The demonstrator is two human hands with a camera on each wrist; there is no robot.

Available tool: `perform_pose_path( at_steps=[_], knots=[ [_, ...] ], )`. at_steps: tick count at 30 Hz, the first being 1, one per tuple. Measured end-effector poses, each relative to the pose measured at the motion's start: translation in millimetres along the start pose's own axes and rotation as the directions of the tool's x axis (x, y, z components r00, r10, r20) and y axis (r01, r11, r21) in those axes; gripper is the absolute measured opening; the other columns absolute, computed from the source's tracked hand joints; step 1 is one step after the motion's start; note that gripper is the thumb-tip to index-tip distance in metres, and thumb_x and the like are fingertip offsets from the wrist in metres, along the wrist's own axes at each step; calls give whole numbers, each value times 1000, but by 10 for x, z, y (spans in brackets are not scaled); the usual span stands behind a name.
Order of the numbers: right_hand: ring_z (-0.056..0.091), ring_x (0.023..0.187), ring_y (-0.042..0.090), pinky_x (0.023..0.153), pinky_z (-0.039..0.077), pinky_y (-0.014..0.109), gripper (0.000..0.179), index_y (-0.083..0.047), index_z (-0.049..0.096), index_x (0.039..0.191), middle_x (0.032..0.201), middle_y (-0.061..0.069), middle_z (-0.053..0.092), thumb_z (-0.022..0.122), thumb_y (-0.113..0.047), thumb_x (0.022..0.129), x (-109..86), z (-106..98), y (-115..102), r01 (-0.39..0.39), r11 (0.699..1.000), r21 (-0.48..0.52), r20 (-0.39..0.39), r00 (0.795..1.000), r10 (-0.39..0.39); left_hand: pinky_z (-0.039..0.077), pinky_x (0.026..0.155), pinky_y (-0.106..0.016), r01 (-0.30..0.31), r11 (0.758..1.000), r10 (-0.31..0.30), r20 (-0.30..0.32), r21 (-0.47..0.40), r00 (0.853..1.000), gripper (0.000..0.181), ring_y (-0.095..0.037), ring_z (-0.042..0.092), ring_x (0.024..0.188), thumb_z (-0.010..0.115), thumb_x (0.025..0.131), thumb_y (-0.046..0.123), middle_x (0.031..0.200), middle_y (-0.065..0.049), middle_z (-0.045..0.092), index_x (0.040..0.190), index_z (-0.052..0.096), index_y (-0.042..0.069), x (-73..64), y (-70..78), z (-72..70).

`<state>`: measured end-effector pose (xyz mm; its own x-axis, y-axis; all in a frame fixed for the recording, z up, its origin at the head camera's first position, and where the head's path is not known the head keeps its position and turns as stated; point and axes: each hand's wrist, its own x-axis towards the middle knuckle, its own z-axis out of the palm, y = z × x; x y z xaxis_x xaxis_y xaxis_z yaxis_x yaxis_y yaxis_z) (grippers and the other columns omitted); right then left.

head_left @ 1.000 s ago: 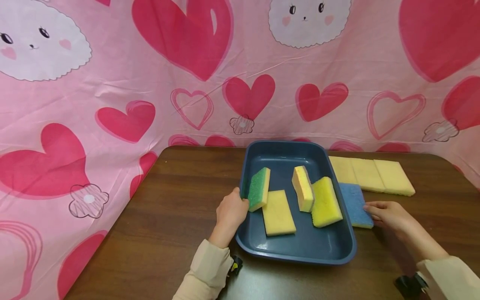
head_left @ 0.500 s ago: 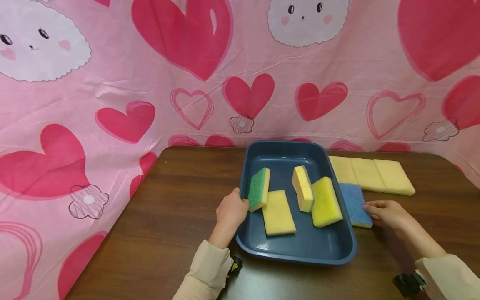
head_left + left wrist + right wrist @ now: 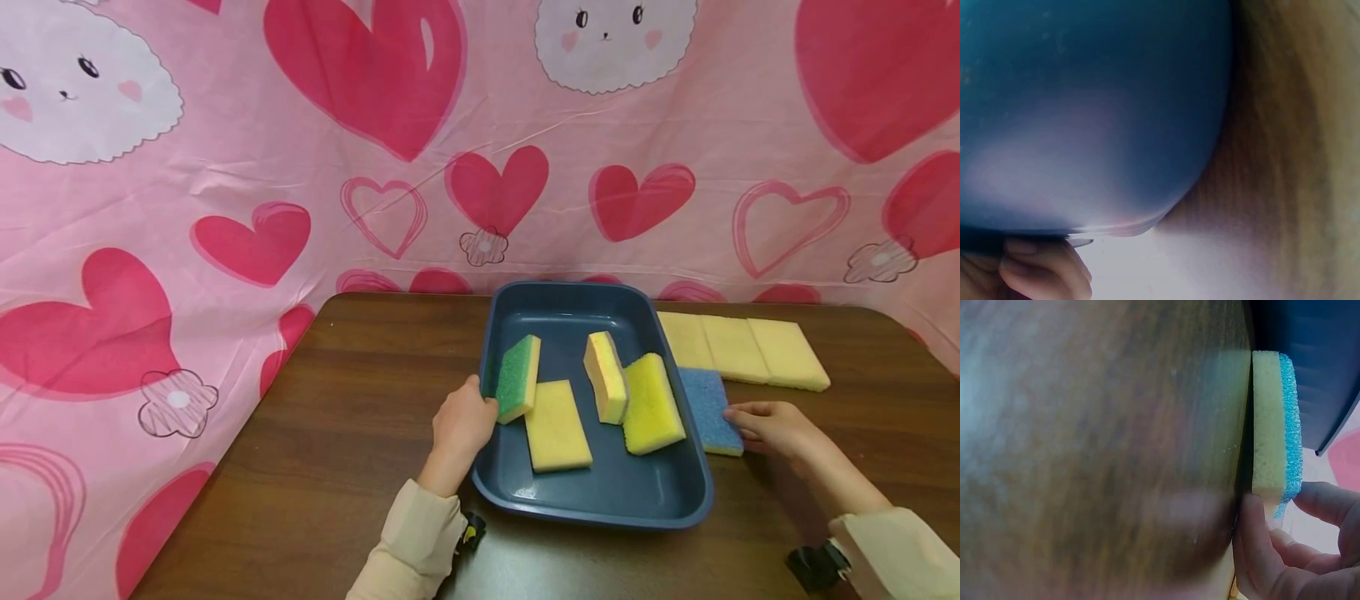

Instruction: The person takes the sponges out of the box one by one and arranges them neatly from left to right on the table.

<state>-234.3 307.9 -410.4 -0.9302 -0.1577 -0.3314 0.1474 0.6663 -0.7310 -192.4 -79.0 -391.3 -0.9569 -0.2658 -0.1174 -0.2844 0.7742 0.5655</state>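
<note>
My left hand [image 3: 462,425] grips the left rim of a dark blue tray [image 3: 592,508]; its curled fingers [image 3: 1047,269] show under the rim in the left wrist view. With the right hand [image 3: 780,429] I pinch the near right edge of a blue-topped sponge [image 3: 711,412] beside the tray's right wall. In the right wrist view this sponge [image 3: 1269,425] has a yellow foam layer, with thumb and fingers on either side of it. Inside the tray are a green-and-yellow sponge [image 3: 517,379], a flat pale yellow one [image 3: 558,427], an upright yellow one [image 3: 607,377] and a bright yellow one [image 3: 651,404].
A row of pale yellow sponges [image 3: 738,348] lies behind the blue one, at the table's back right. The brown wooden table [image 3: 337,467] extends to the left of the tray. A pink cloth with hearts [image 3: 487,108] hangs along the back.
The blue sponge and my right hand have shifted very slightly to the left. My left hand stays on the tray rim, and the sponges in the tray have not moved.
</note>
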Motion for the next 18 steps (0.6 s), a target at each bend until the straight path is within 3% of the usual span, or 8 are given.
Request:
perform_pose_path(
  at_steps=[8,14,18],
  knots=[
    [63,91,15,76,57,31,54,27,42,123,110,29,64,46,-22,100,-8,-13,-28,-15,1000,-14,-2,1000,15,49,75,-49,-1,1000,1,5,-4,1000,47,-32,66,93,55,91,21,118,-19,66,135,51,5,-1,6,-5],
    [60,84,5,74,56,28,56,27,42,123,103,19,67,47,-23,99,-11,-22,-30,-38,999,4,2,999,38,49,77,-50,-1,1000,1,5,-7,1000,48,-33,65,96,54,91,22,120,-19,65,136,51,6,1,-4,2],
    [62,87,9,75,57,29,56,27,42,124,107,25,65,47,-23,100,-16,-23,-33,-37,999,-2,6,999,37,49,78,-51,1,1000,-1,8,-8,1000,48,-33,65,96,54,91,22,120,-19,65,136,51,6,4,-12,5]
  ],
)
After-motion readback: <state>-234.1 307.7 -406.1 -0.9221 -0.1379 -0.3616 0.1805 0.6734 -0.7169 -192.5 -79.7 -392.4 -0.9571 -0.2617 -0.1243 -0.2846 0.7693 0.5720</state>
